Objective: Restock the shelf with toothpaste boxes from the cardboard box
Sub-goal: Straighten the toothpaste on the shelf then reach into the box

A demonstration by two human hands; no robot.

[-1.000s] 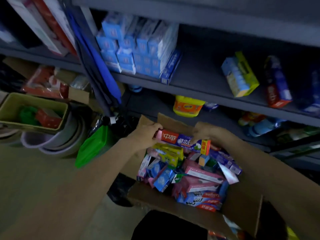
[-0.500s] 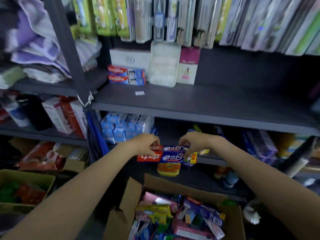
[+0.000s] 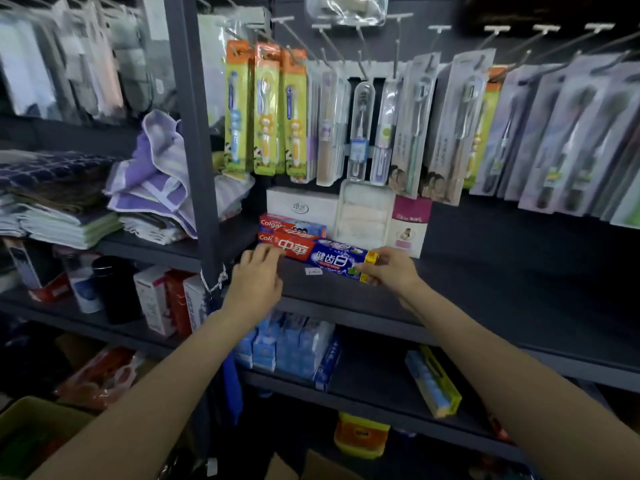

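While the right hand (image 3: 391, 271) pinches the box's (image 3: 325, 259) end on the shelf (image 3: 485, 282), the left hand (image 3: 256, 282), uncurled, seemingly touches the other end.

Dim light; dk grey metal shelving (image 3: 519, 275) w/ peg hooks (image 3: 495, 29).

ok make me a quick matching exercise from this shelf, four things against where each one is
Things: 1 red and blue toothpaste box; 2 Colgate boxes; 3 orange-topped toothbrush packs; 4 yellow tub.
Places: A hanging up high; B lowest down, near the bottom edge; C between left hand and right hand; D stacked just behind thing 1.
Pairs: 1-C, 2-D, 3-A, 4-B.
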